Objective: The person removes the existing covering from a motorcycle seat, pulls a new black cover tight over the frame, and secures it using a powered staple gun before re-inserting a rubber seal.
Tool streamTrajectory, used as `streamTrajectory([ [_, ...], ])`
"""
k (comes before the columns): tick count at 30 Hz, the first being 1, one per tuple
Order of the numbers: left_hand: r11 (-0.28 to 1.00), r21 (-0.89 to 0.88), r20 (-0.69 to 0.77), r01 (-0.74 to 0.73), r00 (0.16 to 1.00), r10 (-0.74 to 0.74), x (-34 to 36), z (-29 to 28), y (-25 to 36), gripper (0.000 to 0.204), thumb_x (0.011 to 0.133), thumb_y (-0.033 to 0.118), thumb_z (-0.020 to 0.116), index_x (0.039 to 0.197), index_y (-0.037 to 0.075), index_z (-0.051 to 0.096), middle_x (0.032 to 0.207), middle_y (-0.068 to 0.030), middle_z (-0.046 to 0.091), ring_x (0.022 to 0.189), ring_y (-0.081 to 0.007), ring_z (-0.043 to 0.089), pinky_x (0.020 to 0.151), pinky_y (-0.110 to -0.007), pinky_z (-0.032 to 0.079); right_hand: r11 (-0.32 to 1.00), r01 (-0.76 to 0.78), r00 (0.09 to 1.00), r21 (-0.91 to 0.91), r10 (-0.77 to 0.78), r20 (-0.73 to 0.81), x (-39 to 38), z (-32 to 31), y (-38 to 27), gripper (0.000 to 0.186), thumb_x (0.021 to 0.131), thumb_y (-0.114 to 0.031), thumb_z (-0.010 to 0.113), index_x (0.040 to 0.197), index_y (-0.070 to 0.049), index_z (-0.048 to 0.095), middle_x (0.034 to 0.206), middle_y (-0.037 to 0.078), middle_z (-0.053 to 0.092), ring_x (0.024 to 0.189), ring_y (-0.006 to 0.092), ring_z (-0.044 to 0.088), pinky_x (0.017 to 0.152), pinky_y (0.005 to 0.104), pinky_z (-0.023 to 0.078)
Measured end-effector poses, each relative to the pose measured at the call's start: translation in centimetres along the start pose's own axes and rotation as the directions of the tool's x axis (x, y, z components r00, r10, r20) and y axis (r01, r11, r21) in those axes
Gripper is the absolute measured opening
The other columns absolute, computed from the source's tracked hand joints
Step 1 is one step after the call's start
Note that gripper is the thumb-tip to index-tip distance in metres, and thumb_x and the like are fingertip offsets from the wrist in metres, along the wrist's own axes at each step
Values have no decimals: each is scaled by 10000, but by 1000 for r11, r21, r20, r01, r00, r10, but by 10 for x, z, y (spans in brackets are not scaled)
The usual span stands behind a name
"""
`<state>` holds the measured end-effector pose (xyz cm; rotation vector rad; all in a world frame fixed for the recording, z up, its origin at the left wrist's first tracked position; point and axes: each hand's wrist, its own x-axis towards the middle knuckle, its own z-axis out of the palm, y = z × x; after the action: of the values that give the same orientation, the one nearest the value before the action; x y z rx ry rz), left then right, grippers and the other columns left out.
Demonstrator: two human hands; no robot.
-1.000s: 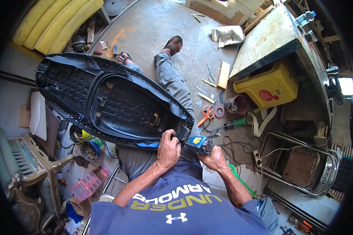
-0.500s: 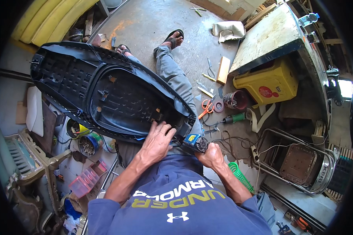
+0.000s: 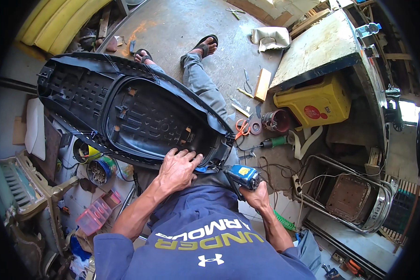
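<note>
An upturned black seat shell [image 3: 77, 91], with a ribbed inner face and stitched cover edge, lies slantwise over my legs at the left and centre. My left hand [image 3: 175, 170] grips its near edge, fingers over the inner rim. My right hand [image 3: 255, 195] is closed on the handle of a blue pneumatic staple gun [image 3: 242, 173], whose nose is at the seat's near right end. A green coiled hose [image 3: 283, 220] runs down below that hand. The thumb of my left hand is partly hidden.
Orange scissors [image 3: 242, 128], a wooden block [image 3: 262, 85], a tape roll [image 3: 255, 128] and a green-handled tool [image 3: 274, 141] lie right of my legs. A bench [image 3: 315, 44], yellow bin [image 3: 312, 102] and metal chair [image 3: 347, 198] stand right; tubs [image 3: 100, 170] and carved furniture [image 3: 28, 186] stand left.
My left hand has shifted left along the seat edge from near its right end. The staple gun and right hand have moved slightly right and down; the seat's far end has shifted slightly leftward.
</note>
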<state>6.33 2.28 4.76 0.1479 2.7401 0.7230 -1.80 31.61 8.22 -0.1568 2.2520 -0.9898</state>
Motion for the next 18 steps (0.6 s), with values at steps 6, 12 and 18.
streamTrajectory([
  [6,1000,19,-31,24,999,-24,3,2,5,702,752,321,849,1377,97,621,1338,-118,671,1271,-308,621,1070,-495,453,988,79,996,-136,-71,60,13,4,-2,292,806,-198,738,995,24,750,889,236,755,907,386,759,805,450,588],
  [12,999,-2,-91,32,995,-32,2,15,3,662,719,252,860,1315,51,654,1322,-126,671,1244,-303,626,1060,-482,466,950,-15,998,-313,35,58,18,19,-19,286,807,-247,726,908,19,756,831,296,708,870,486,706,791,520,574],
  [18,995,83,-183,49,983,-33,3,19,9,637,728,231,847,1302,28,658,1316,-146,669,1244,-319,623,1073,-478,462,927,-131,986,-351,158,50,25,24,-26,312,807,-269,729,912,24,754,870,319,704,906,485,706,807,529,562],
])
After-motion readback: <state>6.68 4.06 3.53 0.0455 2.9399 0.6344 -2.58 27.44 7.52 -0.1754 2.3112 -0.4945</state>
